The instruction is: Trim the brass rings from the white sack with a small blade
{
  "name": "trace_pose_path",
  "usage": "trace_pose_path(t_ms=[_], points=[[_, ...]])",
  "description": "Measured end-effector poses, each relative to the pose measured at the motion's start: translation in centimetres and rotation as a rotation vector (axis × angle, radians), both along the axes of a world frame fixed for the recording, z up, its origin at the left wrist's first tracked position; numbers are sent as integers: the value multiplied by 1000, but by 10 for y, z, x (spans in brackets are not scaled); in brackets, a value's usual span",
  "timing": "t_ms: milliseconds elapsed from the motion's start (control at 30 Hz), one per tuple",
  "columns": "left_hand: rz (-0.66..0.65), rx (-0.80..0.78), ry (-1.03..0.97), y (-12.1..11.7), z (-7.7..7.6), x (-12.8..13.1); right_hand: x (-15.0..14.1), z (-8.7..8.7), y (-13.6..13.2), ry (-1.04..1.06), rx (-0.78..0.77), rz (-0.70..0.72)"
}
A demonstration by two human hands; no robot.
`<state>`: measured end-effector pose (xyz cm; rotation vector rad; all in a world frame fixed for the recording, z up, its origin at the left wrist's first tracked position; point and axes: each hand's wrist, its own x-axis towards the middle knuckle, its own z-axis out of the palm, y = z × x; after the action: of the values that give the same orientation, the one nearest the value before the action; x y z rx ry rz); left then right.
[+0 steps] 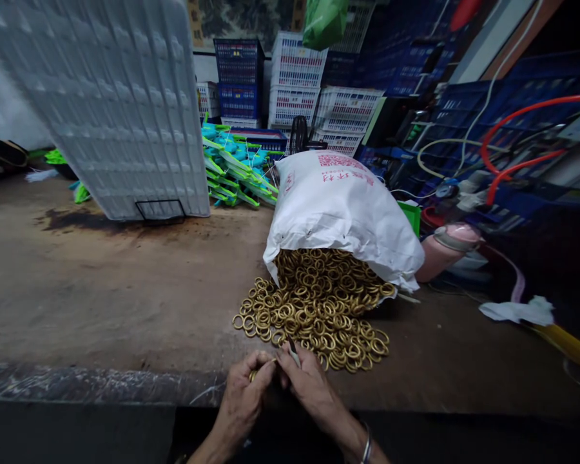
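Note:
At the table's front edge my left hand [244, 393] is closed around gold-coloured metal rings [253, 375], mostly hidden by the fingers. My right hand [312, 383] is closed on a small knife [292, 348] with a dark, pointed tip, which sticks up past the thumb. Both hands meet, fingertips close together; what lies between them is too small to make out. Just beyond them spreads a heap of similar rings [304, 316]. It spills from the mouth of a white woven sack [338, 206] with red print, lying on its side.
A tall translucent ribbed panel [140, 116] stands on the wooden table [101, 296] at left. Behind it lie green and blue plastic pieces [236, 164]. Stacked crates [294, 77] fill the back. To the right are a pink bottle [447, 248], a red hose [522, 116] and a crumpled tissue [517, 311].

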<state>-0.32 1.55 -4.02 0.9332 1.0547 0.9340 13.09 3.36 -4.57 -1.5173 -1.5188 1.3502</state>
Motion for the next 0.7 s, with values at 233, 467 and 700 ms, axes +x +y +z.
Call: trace_pose_path(t_ms=[233,467,700], points=[[-19,-235,-141,-1,-1,-2,-3,8,0,-35,141,17],[20,-265,-214,-4,1,0,2,4,-1,-229,256,30],[51,-210,-145,-3,-2,0,2,2,-11,-517,307,213]])
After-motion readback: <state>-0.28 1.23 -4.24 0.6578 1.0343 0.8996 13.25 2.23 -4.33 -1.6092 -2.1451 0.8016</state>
